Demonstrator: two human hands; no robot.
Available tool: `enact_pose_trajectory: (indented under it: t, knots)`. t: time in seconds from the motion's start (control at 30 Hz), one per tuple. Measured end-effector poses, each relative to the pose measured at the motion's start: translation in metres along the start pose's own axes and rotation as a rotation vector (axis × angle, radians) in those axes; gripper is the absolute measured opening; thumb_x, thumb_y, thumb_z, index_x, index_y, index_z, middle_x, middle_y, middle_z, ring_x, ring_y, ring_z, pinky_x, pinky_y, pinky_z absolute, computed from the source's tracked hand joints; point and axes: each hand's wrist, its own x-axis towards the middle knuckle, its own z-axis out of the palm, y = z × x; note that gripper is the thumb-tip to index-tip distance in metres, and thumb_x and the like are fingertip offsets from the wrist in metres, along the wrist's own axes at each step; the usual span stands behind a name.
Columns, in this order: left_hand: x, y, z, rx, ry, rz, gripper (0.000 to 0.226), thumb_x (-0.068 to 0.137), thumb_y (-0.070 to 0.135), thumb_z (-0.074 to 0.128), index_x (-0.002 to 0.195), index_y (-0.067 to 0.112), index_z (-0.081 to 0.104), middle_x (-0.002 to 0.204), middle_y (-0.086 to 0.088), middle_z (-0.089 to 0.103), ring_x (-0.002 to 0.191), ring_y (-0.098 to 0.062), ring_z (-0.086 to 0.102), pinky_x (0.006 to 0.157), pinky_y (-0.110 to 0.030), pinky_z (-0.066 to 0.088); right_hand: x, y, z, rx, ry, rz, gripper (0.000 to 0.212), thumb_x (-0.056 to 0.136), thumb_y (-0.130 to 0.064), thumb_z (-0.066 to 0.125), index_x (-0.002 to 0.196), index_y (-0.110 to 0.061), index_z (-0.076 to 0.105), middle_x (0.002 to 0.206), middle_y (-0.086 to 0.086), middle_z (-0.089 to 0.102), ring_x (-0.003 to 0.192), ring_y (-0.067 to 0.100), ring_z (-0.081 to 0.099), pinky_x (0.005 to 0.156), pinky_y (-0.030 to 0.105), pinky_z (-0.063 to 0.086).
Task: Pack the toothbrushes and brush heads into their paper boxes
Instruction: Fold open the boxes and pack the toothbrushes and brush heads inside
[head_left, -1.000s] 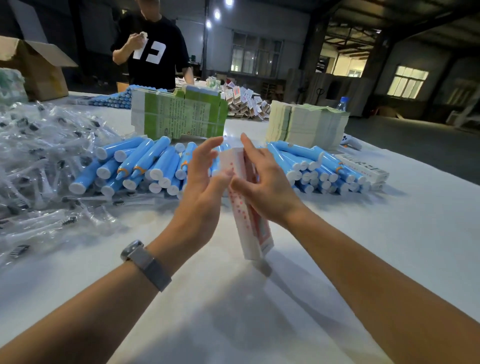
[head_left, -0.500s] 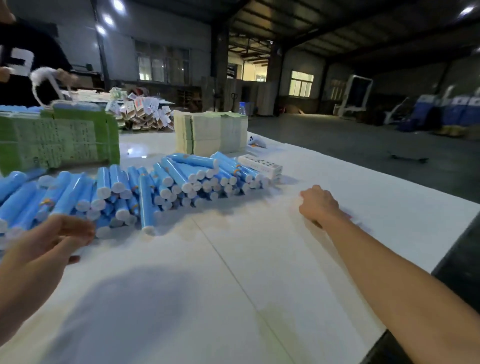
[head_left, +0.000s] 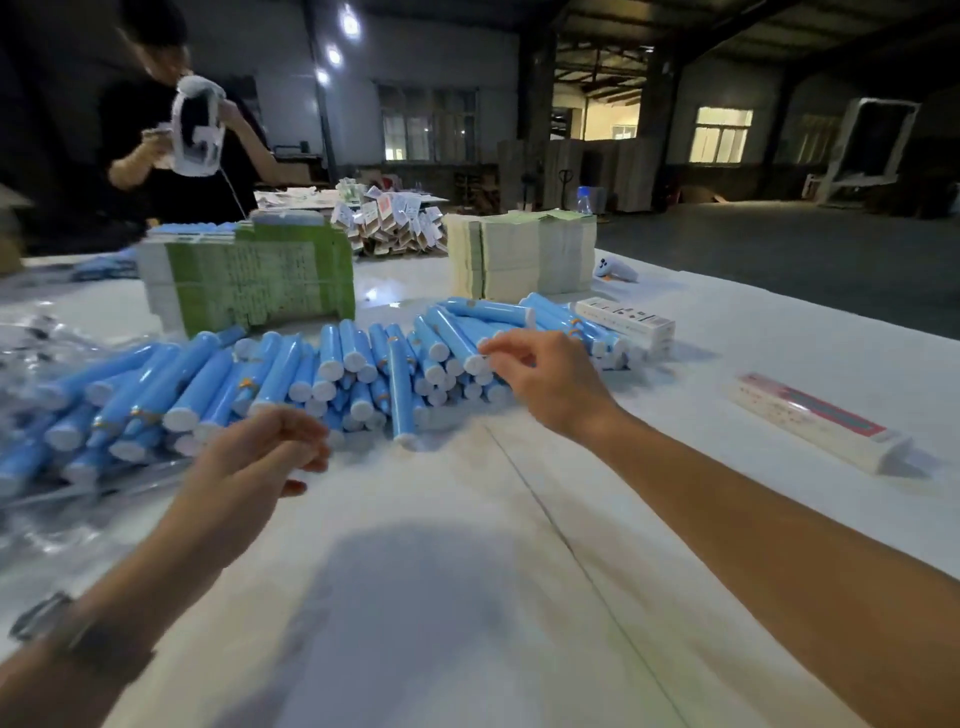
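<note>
Right hand, fingers loose and empty, hovers at the near ends of the blue toothbrushes heaped on the counter, long axes pointing away; left hand empty, just short.

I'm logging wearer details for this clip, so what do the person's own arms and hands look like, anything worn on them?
Both forearms are bare, with no sleeves in view, and neither the left hand nor the right hand wears a glove. The left wrist carries a wristwatch with a dark grey band and a metallic case. The right wrist is bare.
</note>
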Motion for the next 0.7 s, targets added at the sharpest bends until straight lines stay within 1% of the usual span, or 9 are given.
enact_pose_trajectory:
  t: [0.1,0.17,0.23,0.3,0.37,0.47,0.53,0.63,0.7]
  knots:
    - [-0.011,0.012,0.006,0.006,-0.031,0.02,0.022,0.092,-0.006,0.054,0.085,0.012,0.066,0.076,0.0,0.07,0.072,-0.01,0.065,0.071,-0.032,0.047,-0.024,-0.085,0.068,0.477,-0.155,-0.064,0.015,0.082,-0.029,0.057,0.08,-0.03,0.072,0.065,-0.011,0.068,0.064,0.007,0.063,0.068,0.032,0.053]
    - [-0.013,0.015,-0.003,0.008,-0.014,0.045,0.013,0.082,0.005,0.057,0.086,0.011,0.068,0.075,0.0,0.068,0.071,-0.012,0.062,0.068,-0.032,0.047,-0.04,-0.122,0.109,0.646,-0.154,-0.048,0.015,0.083,-0.026,0.057,0.077,-0.029,0.07,0.063,-0.012,0.065,0.062,0.009,0.062,0.063,0.033,0.052]
    - [-0.016,0.009,-0.026,0.065,0.032,0.052,0.026,0.07,0.011,0.049,0.084,0.017,0.071,0.073,0.002,0.069,0.071,-0.014,0.062,0.065,-0.032,0.049,-0.051,-0.143,0.139,0.738,-0.125,0.002,0.015,0.088,-0.016,0.059,0.084,-0.025,0.071,0.069,-0.011,0.065,0.065,0.011,0.062,0.061,0.032,0.052]
    - [-0.021,-0.007,-0.059,0.271,0.086,0.054,0.028,0.067,0.012,0.046,0.076,0.026,0.069,0.07,0.008,0.069,0.068,-0.012,0.061,0.067,-0.03,0.048,-0.056,-0.153,0.162,0.786,-0.115,0.033,0.018,0.091,-0.008,0.058,0.087,-0.021,0.069,0.068,-0.011,0.062,0.061,0.004,0.057,0.059,0.025,0.047]
    - [-0.028,-0.023,-0.095,0.544,0.183,-0.004,0.026,0.076,0.011,0.052,0.071,0.035,0.062,0.073,0.011,0.069,0.073,-0.018,0.063,0.074,-0.035,0.051,-0.064,-0.158,0.18,0.803,-0.145,0.021,0.019,0.092,-0.006,0.057,0.085,-0.021,0.067,0.063,-0.015,0.059,0.055,-0.002,0.051,0.059,0.016,0.04]
    - [-0.037,-0.039,-0.153,0.892,0.284,-0.112,0.028,0.082,0.007,0.056,0.097,0.027,0.067,0.101,-0.005,0.069,0.099,-0.032,0.062,0.087,-0.041,0.051,-0.086,-0.167,0.199,0.81,-0.295,-0.067,0.012,0.085,-0.02,0.058,0.082,-0.028,0.066,0.065,-0.022,0.062,0.057,-0.003,0.05,0.059,0.012,0.039]
    - [-0.047,-0.04,-0.193,1.142,0.382,-0.243,0.039,0.08,0.01,0.056,0.116,0.025,0.059,0.117,-0.01,0.057,0.114,-0.037,0.05,0.094,-0.043,0.044,-0.093,-0.17,0.204,0.828,-0.331,-0.112,0.012,0.079,-0.026,0.056,0.078,-0.032,0.067,0.07,-0.02,0.065,0.061,-0.002,0.052,0.061,0.014,0.043]
    - [-0.074,-0.038,-0.243,1.419,0.641,-0.345,0.052,0.078,0.022,0.064,0.122,0.029,0.039,0.12,-0.01,0.038,0.113,-0.033,0.032,0.094,-0.047,0.034,-0.093,-0.171,0.205,0.82,-0.364,-0.135,0.013,0.078,-0.028,0.056,0.08,-0.033,0.068,0.071,-0.016,0.065,0.065,0.002,0.055,0.064,0.021,0.046]
    - [-0.089,-0.039,-0.261,1.438,0.669,-0.495,0.064,0.077,0.029,0.068,0.129,0.031,0.03,0.127,-0.012,0.033,0.12,-0.035,0.027,0.099,-0.049,0.032,-0.093,-0.17,0.206,0.802,-0.385,-0.135,0.013,0.077,-0.029,0.056,0.082,-0.031,0.068,0.07,-0.015,0.064,0.067,0.005,0.057,0.067,0.025,0.046]
